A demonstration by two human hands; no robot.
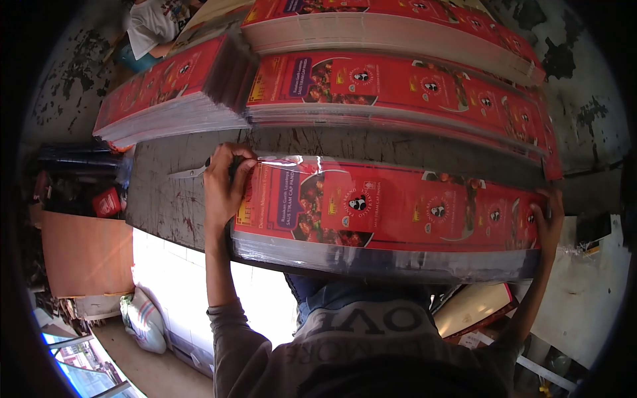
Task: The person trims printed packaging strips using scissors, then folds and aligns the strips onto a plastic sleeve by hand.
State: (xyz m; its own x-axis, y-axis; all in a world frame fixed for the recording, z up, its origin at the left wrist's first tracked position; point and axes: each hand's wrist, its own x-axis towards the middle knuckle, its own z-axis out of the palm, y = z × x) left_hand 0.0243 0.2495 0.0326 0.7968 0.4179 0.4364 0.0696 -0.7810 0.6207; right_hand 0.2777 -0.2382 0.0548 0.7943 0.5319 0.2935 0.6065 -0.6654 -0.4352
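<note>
A long stack of red printed sheets in clear plastic (398, 205) lies along the table's near edge. My left hand (227, 174) is closed at its top left corner, with the fingertips pinching the plastic edge. Scissors (189, 173) are tucked in that same hand, their blades pointing left. At the right end of the stack, my right hand (547, 215) is closed round the edge, fingers bent over the top surface.
Behind lie more tall stacks of red sheets (398, 83), with another stack (166, 83) angled at the left. The table's scratched dark surface (162, 199) shows between them. A person in a white shirt (151, 28) is at the upper left. A sack (146, 322) stands below left.
</note>
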